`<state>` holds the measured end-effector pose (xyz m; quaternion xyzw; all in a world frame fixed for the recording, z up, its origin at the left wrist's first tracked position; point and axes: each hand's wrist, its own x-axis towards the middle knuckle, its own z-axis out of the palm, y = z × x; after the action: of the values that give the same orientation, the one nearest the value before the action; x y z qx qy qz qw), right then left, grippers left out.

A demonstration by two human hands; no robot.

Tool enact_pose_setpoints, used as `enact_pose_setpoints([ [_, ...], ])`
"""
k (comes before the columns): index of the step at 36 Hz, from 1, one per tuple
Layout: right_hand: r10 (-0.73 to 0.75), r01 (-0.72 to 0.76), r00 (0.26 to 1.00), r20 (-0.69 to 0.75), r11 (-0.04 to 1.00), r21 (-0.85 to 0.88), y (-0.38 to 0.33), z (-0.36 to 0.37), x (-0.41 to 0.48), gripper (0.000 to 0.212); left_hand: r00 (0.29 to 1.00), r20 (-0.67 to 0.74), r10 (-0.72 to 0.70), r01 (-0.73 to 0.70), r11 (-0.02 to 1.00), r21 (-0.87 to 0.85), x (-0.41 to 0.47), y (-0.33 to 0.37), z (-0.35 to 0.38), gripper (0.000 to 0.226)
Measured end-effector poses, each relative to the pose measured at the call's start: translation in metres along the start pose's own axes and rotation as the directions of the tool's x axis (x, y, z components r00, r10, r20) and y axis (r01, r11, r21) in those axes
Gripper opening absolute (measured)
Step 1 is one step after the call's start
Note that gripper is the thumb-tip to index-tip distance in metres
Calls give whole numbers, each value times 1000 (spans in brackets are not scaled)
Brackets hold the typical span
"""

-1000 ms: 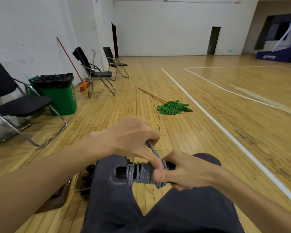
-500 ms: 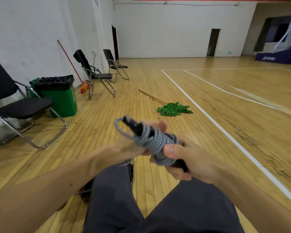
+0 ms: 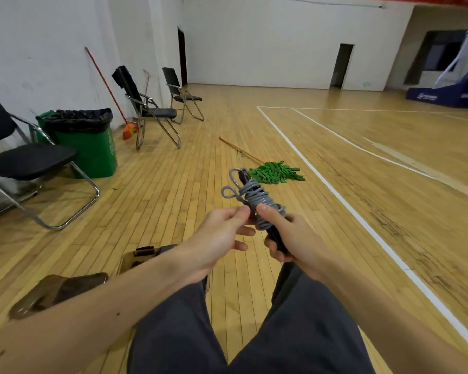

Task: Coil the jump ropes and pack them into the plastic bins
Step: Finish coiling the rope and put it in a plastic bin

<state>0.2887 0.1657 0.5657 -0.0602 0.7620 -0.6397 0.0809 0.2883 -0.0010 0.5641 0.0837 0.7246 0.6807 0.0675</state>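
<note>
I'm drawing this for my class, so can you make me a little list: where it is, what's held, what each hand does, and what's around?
Place: gym hall, wooden floor
Held: grey jump rope wound round its black handles
Right hand: grips the handles, thumb on the coils
Left hand: pinches the coil's side
On the floor: green mop, lying flat
By the wall: green trash can, folding chairs
By the legs: brownish plastic bin, contents unclear

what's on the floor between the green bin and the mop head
Head view: only bare wood floor between the green bin and the mop head; the folding chair stands just behind that line.
</note>
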Motion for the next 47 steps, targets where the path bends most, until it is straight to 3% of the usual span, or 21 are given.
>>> enact_pose_setpoints([
  [5, 43, -41, 999, 30, 997, -71, 8, 13, 23, 57, 992, -114, -46, 46, 999, -1, 13, -13, -10, 26],
  [10, 144, -138, 986, 78, 987, -78, 32, 39, 58, 56, 947, -260, -190, 177, 981, -74, 33, -50, -25, 28],
  [16, 264, -249, 958, 107, 958, -140, 83, 81, 106, 50, 806, -396, -441, 381, 897, -224, 67, -111, -45, 33],
  [20, 416, -361, 897, 147, 884, -298, 127, 117, 159, 80, 667, -420, -615, 505, 788, -351, 97, -153, -76, 31],
  [25, 514, -394, 835, 194, 807, -440, 162, 156, 213, 90, 525, -495, -692, 589, 715, -375, 127, -198, -122, 35],
  [27, 559, -395, 798, 227, 769, -503, 176, 173, 236, 84, 488, -524, -698, 638, 695, -331, 136, -217, -146, 35],
  [31, 587, -358, 746, 313, 751, -555, 203, 221, 290, 59, 465, -558, -687, 741, 647, -179, 154, -260, -210, 31],
  [36, 499, -215, 774, 389, 786, -580, 257, 292, 346, 36, 420, -631, -653, 821, 569, -43, 173, -318, -282, 32],
  [41, 459, -146, 754, 470, 814, -562, 306, 342, 400, 47, 385, -677, -627, 857, 516, 9, 214, -399, -341, 41],
  [47, 545, -170, 713, 441, 745, -645, 366, 356, 467, 47, 471, -585, -661, 844, 530, 81, 267, -474, -366, 36],
])
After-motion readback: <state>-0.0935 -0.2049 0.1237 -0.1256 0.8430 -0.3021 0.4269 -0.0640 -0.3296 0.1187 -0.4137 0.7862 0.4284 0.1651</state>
